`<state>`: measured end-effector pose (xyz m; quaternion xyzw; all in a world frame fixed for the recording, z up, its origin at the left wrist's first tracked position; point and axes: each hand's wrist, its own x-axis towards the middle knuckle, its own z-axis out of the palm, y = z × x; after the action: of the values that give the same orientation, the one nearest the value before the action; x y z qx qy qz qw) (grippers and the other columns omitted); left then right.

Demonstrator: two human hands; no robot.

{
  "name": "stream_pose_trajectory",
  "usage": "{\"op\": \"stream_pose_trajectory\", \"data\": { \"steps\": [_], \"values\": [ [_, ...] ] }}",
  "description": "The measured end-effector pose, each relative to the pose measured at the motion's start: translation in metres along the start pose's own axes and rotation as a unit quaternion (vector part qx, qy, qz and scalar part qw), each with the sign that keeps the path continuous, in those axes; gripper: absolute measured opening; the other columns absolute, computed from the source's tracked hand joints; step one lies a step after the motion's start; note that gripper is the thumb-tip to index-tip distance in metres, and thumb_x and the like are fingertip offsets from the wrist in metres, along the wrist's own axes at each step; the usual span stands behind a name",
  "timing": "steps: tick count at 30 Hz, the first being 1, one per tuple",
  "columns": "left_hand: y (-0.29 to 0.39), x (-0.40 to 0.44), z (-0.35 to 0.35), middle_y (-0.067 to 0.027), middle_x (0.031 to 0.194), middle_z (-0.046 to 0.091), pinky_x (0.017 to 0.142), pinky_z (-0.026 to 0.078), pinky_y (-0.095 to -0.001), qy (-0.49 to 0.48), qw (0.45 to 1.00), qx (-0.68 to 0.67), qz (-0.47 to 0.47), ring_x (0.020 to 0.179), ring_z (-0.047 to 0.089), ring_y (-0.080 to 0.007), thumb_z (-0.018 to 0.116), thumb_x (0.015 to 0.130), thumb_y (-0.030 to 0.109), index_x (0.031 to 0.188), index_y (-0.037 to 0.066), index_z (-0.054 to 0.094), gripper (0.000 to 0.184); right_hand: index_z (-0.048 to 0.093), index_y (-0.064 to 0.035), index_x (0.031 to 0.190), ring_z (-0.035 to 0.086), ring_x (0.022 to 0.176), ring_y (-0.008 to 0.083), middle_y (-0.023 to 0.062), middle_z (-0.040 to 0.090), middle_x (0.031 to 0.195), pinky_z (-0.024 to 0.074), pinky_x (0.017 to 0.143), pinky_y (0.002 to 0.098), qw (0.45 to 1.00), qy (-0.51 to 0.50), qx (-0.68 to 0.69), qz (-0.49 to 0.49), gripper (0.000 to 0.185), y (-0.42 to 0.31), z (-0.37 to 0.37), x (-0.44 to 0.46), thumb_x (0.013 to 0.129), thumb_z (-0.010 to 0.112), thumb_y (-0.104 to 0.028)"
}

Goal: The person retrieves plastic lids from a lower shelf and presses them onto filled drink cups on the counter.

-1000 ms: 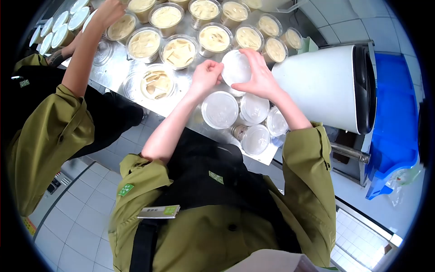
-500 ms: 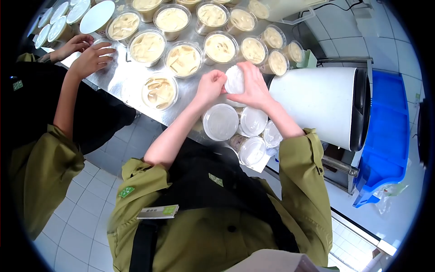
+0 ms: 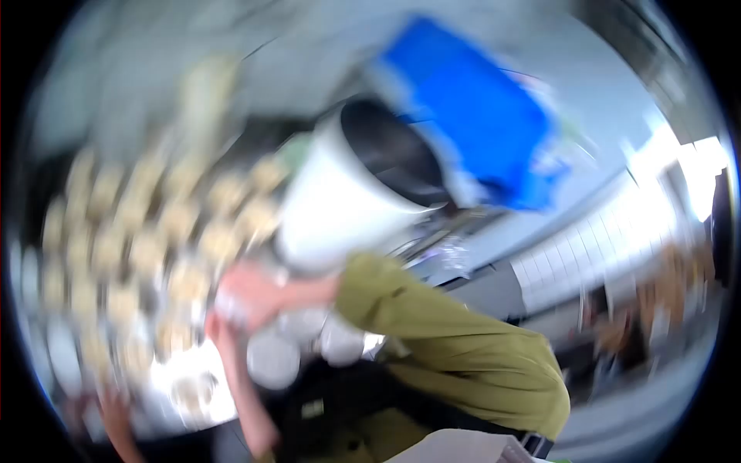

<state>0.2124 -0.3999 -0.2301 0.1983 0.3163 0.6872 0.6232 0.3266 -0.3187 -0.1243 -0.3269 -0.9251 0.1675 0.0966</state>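
Motion smears the whole view. My right hand [image 3: 253, 292] curves around a whitish round plastic lid [image 3: 230, 309]; whether a cup is under it, I cannot tell. My left hand [image 3: 218, 327] is at the near side of the lid, its fingers too blurred to make out. Just beside my hands, toward my body, stand several lidded cups [image 3: 273, 360]. Beyond and to the left are rows of open cups with pale beige contents [image 3: 179, 220]. One such cup [image 3: 193, 392] stands apart near the counter's front edge.
A white cylindrical container with a dark end [image 3: 328, 204] stands just beyond my right hand. Behind it is a blue plastic bin [image 3: 471, 108]. At lower left, another person's hand [image 3: 114, 405] is near the counter. Brown blurred objects [image 3: 656, 301] are far right.
The view has swung right and turned, so the counter now lies at the left and more of the room shows. My hands stay close together around the lid.
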Motion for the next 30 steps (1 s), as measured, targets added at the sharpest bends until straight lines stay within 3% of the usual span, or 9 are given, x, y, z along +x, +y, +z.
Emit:
{"op": "stream_pose_trajectory", "data": {
  "steps": [2,3,5,8,11,20,23,24,30],
  "values": [
    [0.017,0.009,0.012,-0.0077,0.108,0.06,0.074,0.051,-0.0303,0.08,0.995,0.061,-0.024,0.094,0.059,-0.0171,0.055,0.094,0.024,0.112,0.009,0.054,0.024,0.051,-0.0052,0.103,0.048,0.1,0.0351,0.0188,0.05,0.107,0.042,0.082,0.0441,0.995,0.062,0.009,-0.072,0.075,0.03,0.026,-0.003,0.04,0.075,-0.04],
    [0.014,0.022,0.008,-0.0063,0.106,0.059,0.073,0.05,-0.0294,0.095,0.991,0.083,-0.041,0.092,0.058,-0.0159,0.055,0.094,0.025,0.111,0.008,0.054,0.024,0.046,-0.0023,0.115,0.044,0.107,0.0365,0.0218,0.045,0.116,0.0405,0.084,0.0451,0.996,0.02,-0.065,-0.05,0.089,0.031,0.025,-0.005,0.042,0.075,-0.045],
    [0.015,0.036,-0.001,-0.0048,0.103,0.059,0.072,0.05,-0.0284,0.103,0.984,0.136,-0.058,0.088,0.057,-0.0147,0.054,0.094,0.026,0.111,0.006,0.054,0.026,0.041,0.0007,0.124,0.042,0.112,0.0368,0.0244,0.042,0.122,0.0394,0.085,0.0442,0.993,0.0,-0.1,-0.055,0.099,0.033,0.024,-0.008,0.045,0.075,-0.049],
    [0.019,0.03,0.005,-0.0042,0.102,0.058,0.071,0.049,-0.0282,0.116,0.97,0.207,-0.047,0.087,0.056,-0.0142,0.052,0.095,0.027,0.112,0.003,0.053,0.029,0.038,0.0029,0.127,0.041,0.114,0.0374,0.0269,0.04,0.124,0.0385,0.086,0.0431,0.993,-0.005,-0.106,-0.06,0.104,0.034,0.027,-0.006,0.046,0.075,-0.05],
    [0.026,0.029,0.019,-0.0113,0.116,0.057,0.082,0.05,-0.039,0.083,0.949,0.301,-0.039,0.099,0.057,-0.024,0.048,0.096,0.027,0.121,0.001,0.047,0.036,0.037,0.0033,0.128,0.041,0.114,0.038,0.027,0.04,0.125,0.0382,0.087,0.043,0.994,-0.01,-0.098,-0.057,0.105,0.035,0.027,-0.005,0.046,0.074,-0.051],
    [0.019,0.032,0.02,-0.0126,0.119,0.055,0.085,0.048,-0.0383,0.033,0.913,0.406,0.028,0.102,0.056,-0.0248,0.046,0.097,0.026,0.124,0.0,0.046,0.037,0.036,0.002,0.125,0.043,0.111,0.0397,0.0276,0.041,0.119,0.0394,0.082,0.0478,0.994,-0.007,-0.089,-0.057,0.099,0.03,0.025,-0.004,0.054,0.069,-0.057],
    [0.015,0.039,0.023,-0.013,0.12,0.054,0.086,0.048,-0.0381,0.012,0.906,0.419,0.054,0.103,0.055,-0.0251,0.046,0.097,0.026,0.125,0.0,0.045,0.038,0.04,0.0006,0.122,0.045,0.107,0.0388,0.0265,0.043,0.115,0.0407,0.079,0.0475,0.978,0.057,-0.169,-0.106,0.092,0.043,0.041,-0.002,0.056,0.067,-0.057],
    [0.014,0.038,0.022,-0.0131,0.12,0.054,0.086,0.047,-0.038,0.006,0.903,0.425,0.064,0.104,0.055,-0.0251,0.046,0.097,0.026,0.125,0.0,0.045,0.038,0.043,-0.001,0.118,0.047,0.102,0.0366,0.0237,0.046,0.11,0.0409,0.075,0.0455,0.968,0.09,-0.193,-0.13,0.092,0.046,0.041,-0.001,0.054,0.066,-0.062],
    [0.009,0.043,0.001,-0.0139,0.122,0.053,0.088,0.046,-0.0375,-0.014,0.87,0.482,0.103,0.106,0.054,-0.0257,0.045,0.098,0.025,0.127,0.0,0.043,0.038,0.041,0.0002,0.119,0.044,0.102,0.0376,0.0235,0.044,0.109,0.0377,0.078,0.0464,0.988,0.023,-0.124,-0.094,0.102,0.04,0.037,0.001,0.044,0.07,-0.062]
  ]
}}
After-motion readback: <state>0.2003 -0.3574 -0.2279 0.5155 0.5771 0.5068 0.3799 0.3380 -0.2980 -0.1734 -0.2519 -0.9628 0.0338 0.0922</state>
